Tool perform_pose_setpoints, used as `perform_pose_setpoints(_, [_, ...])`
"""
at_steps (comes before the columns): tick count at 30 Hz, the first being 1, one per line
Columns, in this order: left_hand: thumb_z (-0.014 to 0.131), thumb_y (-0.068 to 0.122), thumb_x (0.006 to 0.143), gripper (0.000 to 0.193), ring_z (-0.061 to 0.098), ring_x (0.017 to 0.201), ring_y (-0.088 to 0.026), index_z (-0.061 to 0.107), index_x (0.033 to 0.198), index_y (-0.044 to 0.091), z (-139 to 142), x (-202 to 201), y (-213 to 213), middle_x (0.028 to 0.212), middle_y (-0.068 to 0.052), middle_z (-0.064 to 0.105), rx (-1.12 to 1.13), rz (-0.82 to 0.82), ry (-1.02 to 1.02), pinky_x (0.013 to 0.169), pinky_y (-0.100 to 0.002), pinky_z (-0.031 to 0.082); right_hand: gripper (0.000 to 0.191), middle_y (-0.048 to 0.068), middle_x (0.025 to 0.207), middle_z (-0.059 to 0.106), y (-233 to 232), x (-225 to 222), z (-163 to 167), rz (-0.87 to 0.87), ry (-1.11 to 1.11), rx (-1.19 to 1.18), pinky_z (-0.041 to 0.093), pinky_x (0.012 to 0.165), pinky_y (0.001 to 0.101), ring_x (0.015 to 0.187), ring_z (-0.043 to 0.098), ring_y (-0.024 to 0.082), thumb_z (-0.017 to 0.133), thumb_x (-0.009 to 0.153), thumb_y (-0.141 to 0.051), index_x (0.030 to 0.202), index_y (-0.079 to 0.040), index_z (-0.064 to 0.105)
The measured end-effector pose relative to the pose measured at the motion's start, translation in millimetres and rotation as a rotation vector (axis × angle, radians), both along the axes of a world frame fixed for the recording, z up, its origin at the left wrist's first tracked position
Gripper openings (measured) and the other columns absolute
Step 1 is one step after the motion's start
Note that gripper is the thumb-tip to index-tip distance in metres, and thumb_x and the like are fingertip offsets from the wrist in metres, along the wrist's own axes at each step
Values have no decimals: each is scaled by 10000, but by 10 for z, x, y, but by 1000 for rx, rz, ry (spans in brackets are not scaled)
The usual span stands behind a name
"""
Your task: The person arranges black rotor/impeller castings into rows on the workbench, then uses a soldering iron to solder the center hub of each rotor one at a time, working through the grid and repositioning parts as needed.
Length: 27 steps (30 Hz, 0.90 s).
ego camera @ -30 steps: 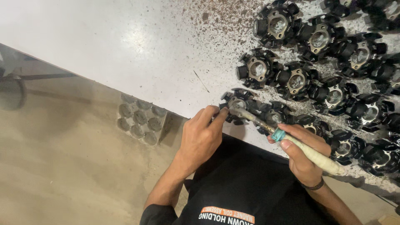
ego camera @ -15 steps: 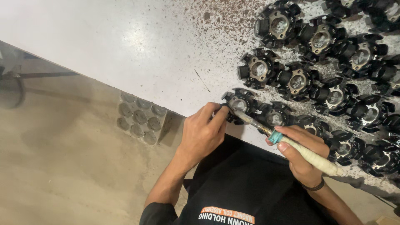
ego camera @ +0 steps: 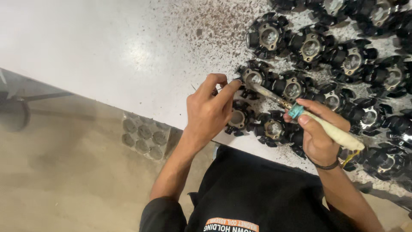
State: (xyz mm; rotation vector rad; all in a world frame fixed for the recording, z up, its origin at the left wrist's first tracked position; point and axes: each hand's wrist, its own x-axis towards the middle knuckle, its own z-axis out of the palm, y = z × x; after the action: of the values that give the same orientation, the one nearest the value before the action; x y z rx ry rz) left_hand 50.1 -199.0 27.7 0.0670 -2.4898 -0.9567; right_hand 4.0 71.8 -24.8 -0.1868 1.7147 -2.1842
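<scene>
On the white worktop (ego camera: 107, 51), the left hand (ego camera: 208, 114) pinches a black part (ego camera: 253, 77) by its rim, which looks hard and a bit heavy, while the right hand (ego camera: 319, 137) is wrapped tight around a brush (ego camera: 300, 114) poking into it.

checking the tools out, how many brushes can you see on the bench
1: a pale-handled brush in the right hand, its tip at a black part the left hand steadies. Others may lie outside the picture.

Black parts (ego camera: 253, 77), white speckled table (ego camera: 107, 47), perhaps cream handle (ego camera: 334, 134).
</scene>
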Motion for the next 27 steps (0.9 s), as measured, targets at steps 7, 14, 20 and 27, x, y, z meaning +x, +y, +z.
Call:
perform_pose_setpoints(7, [775, 12, 875, 268, 659, 665, -204, 721, 1124, 94, -470, 53, 88, 1067, -57, 644, -16, 26, -99, 558, -351, 508, 280, 216, 1028, 721, 16, -15, -9, 53, 56, 96, 635, 866, 361, 901, 746, 264, 618, 991, 8, 1225, 158, 654])
perform_pose_setpoints(14, [740, 37, 894, 240, 689, 716, -218, 712, 1132, 50, -303, -24, 106, 1054, -74, 630, -61, -38, -232, 550, -374, 508, 311, 225, 1035, 725, -17, -171, 69, 66, -85, 67, 643, 871, 379, 899, 747, 271, 617, 991, 3, 1258, 159, 651])
perform_pose_setpoints(20, [728, 17, 872, 289, 668, 769, -246, 731, 1157, 70, -282, 21, 76, 1030, -69, 605, 16, -41, -263, 643, -390, 546, 319, 225, 1038, 715, 25, -145, -16, 78, -35, 65, 635, 863, 382, 888, 738, 275, 624, 980, 16, 1261, 166, 643])
perform_pose_setpoints(27, [695, -32, 829, 329, 684, 856, -257, 701, 1156, 1, -305, 0, 183, 1055, -90, 596, -66, -22, -225, 627, -372, 552, 275, 226, 1048, 703, 26, -122, -47, 42, -34, -2, 630, 864, 396, 889, 727, 283, 603, 970, 33, 1200, 179, 647])
